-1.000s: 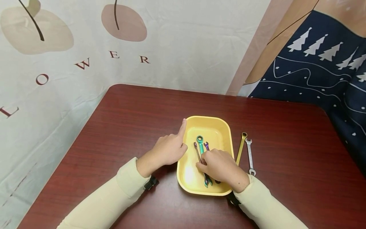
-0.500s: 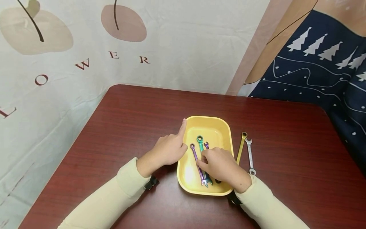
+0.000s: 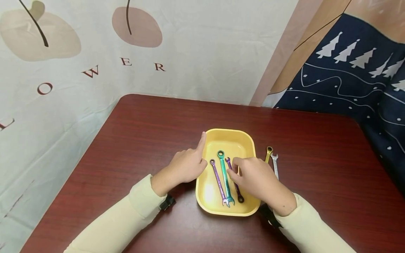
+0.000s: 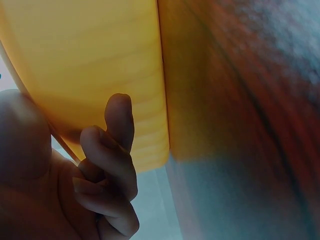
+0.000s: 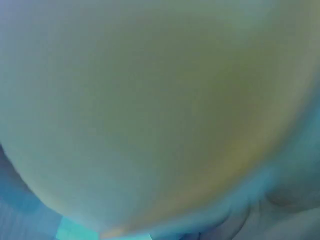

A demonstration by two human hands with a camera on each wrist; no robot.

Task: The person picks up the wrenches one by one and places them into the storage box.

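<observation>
In the head view my left hand (image 3: pixel 186 164) holds the left rim of a yellow tray (image 3: pixel 200 202), index finger stretched along the edge and thumb over the rim. The left wrist view shows its other fingers (image 4: pixel 112 165) curled by the tray's outer wall (image 4: pixel 100 45). Inside the tray lie a light purple wrench (image 3: pixel 218 181), a teal wrench (image 3: pixel 225 175) and a dark purple wrench (image 3: pixel 238 191). Over the tray's right side, my right hand (image 3: pixel 254 175) hangs with loosely bent fingers, thumb and index apart. It overlaps the middle of the dark purple wrench. The right wrist view is blurred.
On the dark red table (image 3: pixel 152 133), a gold wrench (image 3: pixel 268 154) and a silver wrench (image 3: pixel 275 165) lie right of the tray, partly behind the right hand. A printed cloth (image 3: pixel 202 52) hangs behind the table.
The light purple wrench has turned from its edge to lie flat, its ring facing up. My right hand has then moved right, uncovering more of the teal and dark purple wrenches. The left hand stayed put.
</observation>
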